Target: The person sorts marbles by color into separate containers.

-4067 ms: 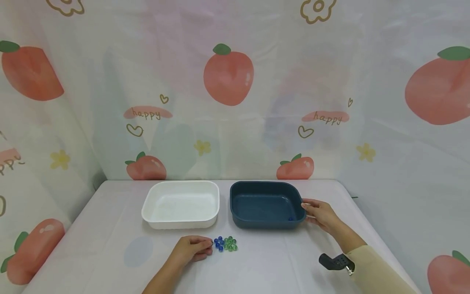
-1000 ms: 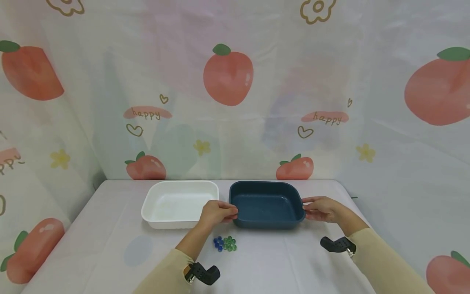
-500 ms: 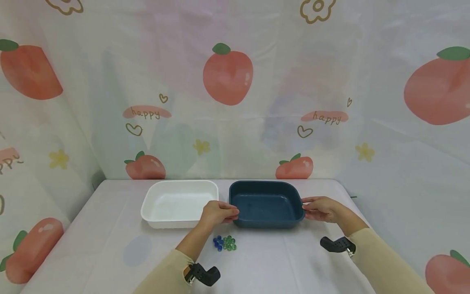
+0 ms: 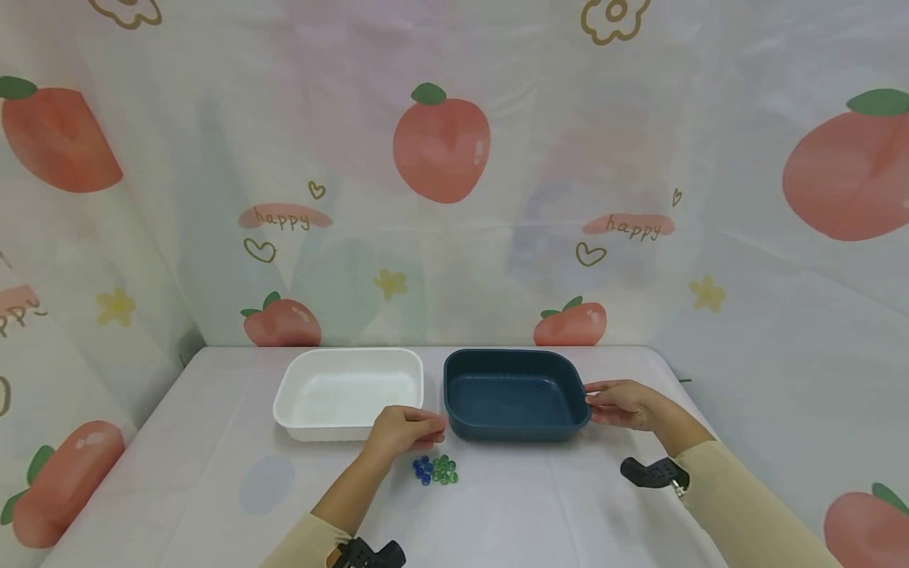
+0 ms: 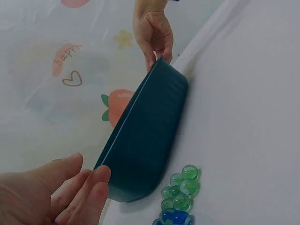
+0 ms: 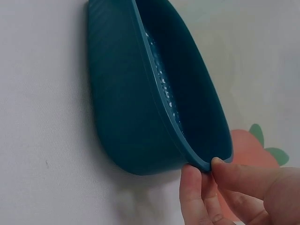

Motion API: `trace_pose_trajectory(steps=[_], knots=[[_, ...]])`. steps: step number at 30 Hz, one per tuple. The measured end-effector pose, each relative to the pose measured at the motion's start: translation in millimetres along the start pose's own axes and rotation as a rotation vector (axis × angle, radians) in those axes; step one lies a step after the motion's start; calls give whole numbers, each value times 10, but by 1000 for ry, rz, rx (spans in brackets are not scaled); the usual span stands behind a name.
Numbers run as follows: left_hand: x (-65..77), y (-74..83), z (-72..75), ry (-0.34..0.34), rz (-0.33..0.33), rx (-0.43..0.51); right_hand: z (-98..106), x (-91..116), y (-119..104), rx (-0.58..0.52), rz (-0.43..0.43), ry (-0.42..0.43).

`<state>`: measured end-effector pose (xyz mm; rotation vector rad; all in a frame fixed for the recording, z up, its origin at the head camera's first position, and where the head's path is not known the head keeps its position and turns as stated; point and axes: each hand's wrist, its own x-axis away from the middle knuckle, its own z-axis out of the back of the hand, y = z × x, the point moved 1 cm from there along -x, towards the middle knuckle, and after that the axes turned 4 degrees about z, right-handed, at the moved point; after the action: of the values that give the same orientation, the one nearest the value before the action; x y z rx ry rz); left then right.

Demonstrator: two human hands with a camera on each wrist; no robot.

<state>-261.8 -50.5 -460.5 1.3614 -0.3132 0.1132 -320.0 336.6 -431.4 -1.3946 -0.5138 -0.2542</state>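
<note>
My right hand (image 4: 619,404) pinches the right end rim of a dark blue plastic tub (image 4: 518,434); in the right wrist view the thumb lies over the rim and the fingers (image 6: 191,180) are outside, below it. My left hand (image 4: 403,430) hovers just off the tub's left end, in front of the white tub (image 4: 334,433). The left wrist view shows its thumb and fingers apart with nothing between them. Close below it on the table lie blue glass marbles (image 4: 423,469) and green glass marbles (image 4: 445,471), several of each, bunched side by side.
Both tubs stand side by side at the back of a table covered with white cloth (image 4: 554,505). A fruit-printed curtain (image 4: 454,260) rises directly behind and along both sides. Each wrist carries a black camera mount (image 4: 655,473).
My left hand went from the marbles to the blue tub's left rim, then drew back down and left off it. A blue marble seen earlier in that tub no longer shows. The right hand stays.
</note>
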Motion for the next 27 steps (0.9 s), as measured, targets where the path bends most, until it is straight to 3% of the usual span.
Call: trace_pose_trajectory(steps=[6, 15, 27], knots=[[114, -60, 105, -18, -3, 19, -9, 18, -6, -2, -2, 1], [192, -228, 234, -6, 55, -25, -11, 8, 10, -3, 2, -10], [191, -436, 338, 62, 19, -71, -10, 7, 17, 2, 2, -11]])
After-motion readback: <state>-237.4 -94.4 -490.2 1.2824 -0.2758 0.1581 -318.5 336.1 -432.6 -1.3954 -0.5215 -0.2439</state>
